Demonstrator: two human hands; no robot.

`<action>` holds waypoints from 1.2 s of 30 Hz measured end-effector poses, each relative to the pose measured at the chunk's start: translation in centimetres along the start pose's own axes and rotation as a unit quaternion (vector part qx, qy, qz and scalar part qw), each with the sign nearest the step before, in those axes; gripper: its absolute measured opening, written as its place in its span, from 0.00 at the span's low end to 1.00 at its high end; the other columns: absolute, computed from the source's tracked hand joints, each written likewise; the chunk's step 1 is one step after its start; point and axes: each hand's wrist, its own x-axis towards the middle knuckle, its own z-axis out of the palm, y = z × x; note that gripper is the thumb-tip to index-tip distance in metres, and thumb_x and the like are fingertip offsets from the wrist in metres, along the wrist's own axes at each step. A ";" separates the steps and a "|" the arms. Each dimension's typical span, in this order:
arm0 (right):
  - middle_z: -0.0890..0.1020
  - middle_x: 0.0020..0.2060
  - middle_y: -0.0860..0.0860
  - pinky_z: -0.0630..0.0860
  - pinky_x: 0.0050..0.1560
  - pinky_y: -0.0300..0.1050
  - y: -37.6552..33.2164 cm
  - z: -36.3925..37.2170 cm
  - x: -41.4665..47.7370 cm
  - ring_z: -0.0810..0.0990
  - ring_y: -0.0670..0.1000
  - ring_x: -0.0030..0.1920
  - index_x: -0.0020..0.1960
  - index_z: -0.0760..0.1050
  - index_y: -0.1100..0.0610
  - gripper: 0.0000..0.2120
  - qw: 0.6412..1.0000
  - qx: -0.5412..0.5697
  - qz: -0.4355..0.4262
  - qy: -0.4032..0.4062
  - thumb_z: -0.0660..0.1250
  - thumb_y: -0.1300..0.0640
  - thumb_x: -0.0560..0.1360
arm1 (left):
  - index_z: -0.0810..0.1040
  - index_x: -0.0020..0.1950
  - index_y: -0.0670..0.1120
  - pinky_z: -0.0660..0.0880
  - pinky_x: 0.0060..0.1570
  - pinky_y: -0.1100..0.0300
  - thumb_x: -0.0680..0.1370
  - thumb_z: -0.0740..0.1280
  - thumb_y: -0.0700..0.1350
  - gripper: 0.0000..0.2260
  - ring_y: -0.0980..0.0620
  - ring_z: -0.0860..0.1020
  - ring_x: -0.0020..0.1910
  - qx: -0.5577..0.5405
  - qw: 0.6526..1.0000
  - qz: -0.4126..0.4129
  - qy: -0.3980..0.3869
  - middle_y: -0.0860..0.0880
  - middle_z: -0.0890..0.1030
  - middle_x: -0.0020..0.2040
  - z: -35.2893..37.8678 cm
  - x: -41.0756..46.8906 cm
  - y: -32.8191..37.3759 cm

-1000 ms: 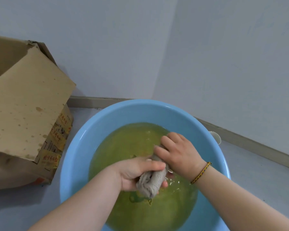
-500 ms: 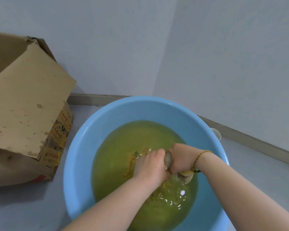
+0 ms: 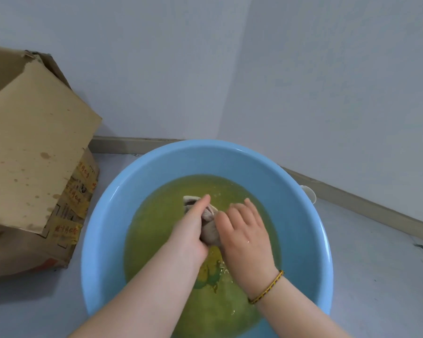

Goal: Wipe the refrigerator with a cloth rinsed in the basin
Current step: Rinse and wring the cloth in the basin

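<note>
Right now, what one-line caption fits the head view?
Left hand and right hand hold a grey cloth between them over yellowish water in a blue basin, cardboard box beside it.

The cloth, almost hidden half a second ago between two fists sunk in the water, now shows as a grey bundle between the hands. One end pokes out at 12 o'clock. The fists are looser: the left hand stretches its fingers toward 12 o'clock, and the right hand lies over the cloth's 3 o'clock side.
</note>
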 end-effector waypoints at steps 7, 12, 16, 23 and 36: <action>0.74 0.28 0.48 0.65 0.27 0.36 -2.5 -0.1 -0.5 0.72 0.48 0.25 0.36 0.70 0.52 0.09 0.933 0.244 0.259 -0.048 0.62 0.65 0.66 | 0.76 0.40 0.46 0.75 0.25 0.65 0.73 0.67 0.37 0.05 0.56 0.78 0.26 0.037 0.993 0.104 -0.051 0.50 0.78 0.32 -0.1 -0.6 0.7; 0.72 0.24 0.46 0.68 0.28 0.37 -3.3 0.0 0.7 0.71 0.47 0.26 0.30 0.64 0.51 0.15 0.765 0.441 0.429 -0.189 0.67 0.64 0.67 | 0.76 0.26 0.49 0.71 0.25 0.68 0.68 0.70 0.41 0.11 0.56 0.72 0.22 0.124 0.951 0.257 -0.119 0.53 0.74 0.22 0.3 -0.9 1.6; 0.69 0.15 0.44 0.65 0.22 0.33 -2.7 -0.6 1.2 0.66 0.40 0.18 0.27 0.66 0.54 0.17 0.651 0.563 0.409 -0.302 0.66 0.70 0.66 | 0.72 0.20 0.49 0.67 0.22 0.69 0.64 0.67 0.53 0.15 0.54 0.68 0.18 0.132 0.959 0.216 -0.129 0.50 0.70 0.19 0.1 -1.2 2.0; 0.72 0.20 0.43 0.68 0.26 0.31 -0.1 -0.8 1.9 0.69 0.38 0.21 0.25 0.70 0.52 0.17 0.637 0.549 0.308 -0.444 0.70 0.68 0.66 | 0.70 0.20 0.47 0.68 0.28 0.62 0.71 0.61 0.53 0.20 0.53 0.69 0.20 0.169 0.953 0.138 -0.212 0.48 0.70 0.19 -0.1 -1.1 2.4; 0.71 0.23 0.48 0.62 0.37 0.44 2.4 -1.2 1.9 0.70 0.51 0.23 0.28 0.71 0.53 0.12 0.975 -0.061 -0.176 -0.122 0.56 0.64 0.66 | 0.73 0.58 0.46 0.80 0.33 0.50 0.58 0.79 0.41 0.30 0.48 0.83 0.41 0.358 0.880 -0.151 -0.273 0.46 0.81 0.47 -3.9 -1.3 2.2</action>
